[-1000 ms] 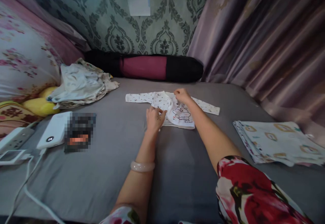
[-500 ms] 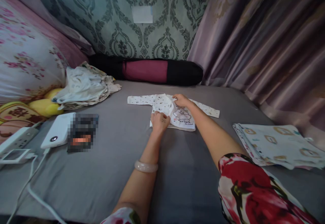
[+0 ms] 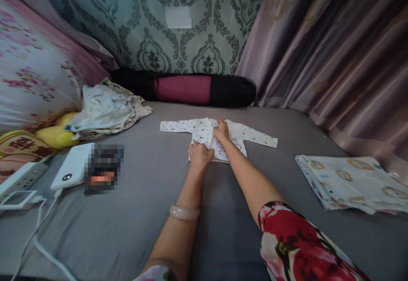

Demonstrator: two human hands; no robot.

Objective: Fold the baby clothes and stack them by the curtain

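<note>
A small white baby shirt [image 3: 201, 129] with tiny dark prints lies spread on the grey bed sheet [image 3: 140, 213], its sleeves stretched out to both sides. A cartoon drawing on its right front panel is partly covered by my right arm. My left hand [image 3: 200, 155] is closed on the lower left front of the shirt, the fingers curled into the cloth. Just above and to the right, my right hand [image 3: 221, 132] pinches the overlapping front edge near the middle. The fingertips of both hands are partly hidden.
Folded printed cloths [image 3: 350, 183] lie at the right. Heaped clothes [image 3: 108, 109] sit back left beside yellow plush toys [image 3: 57, 136]. A white power bank [image 3: 73, 166], cables and a power strip [image 3: 24, 177] are at left. A black and maroon bolster [image 3: 181, 89] lines the wall.
My right hand has moved left and slightly down, from the upper right of the shirt to its middle. My left hand has shifted a little right and closed on the lower front.
</note>
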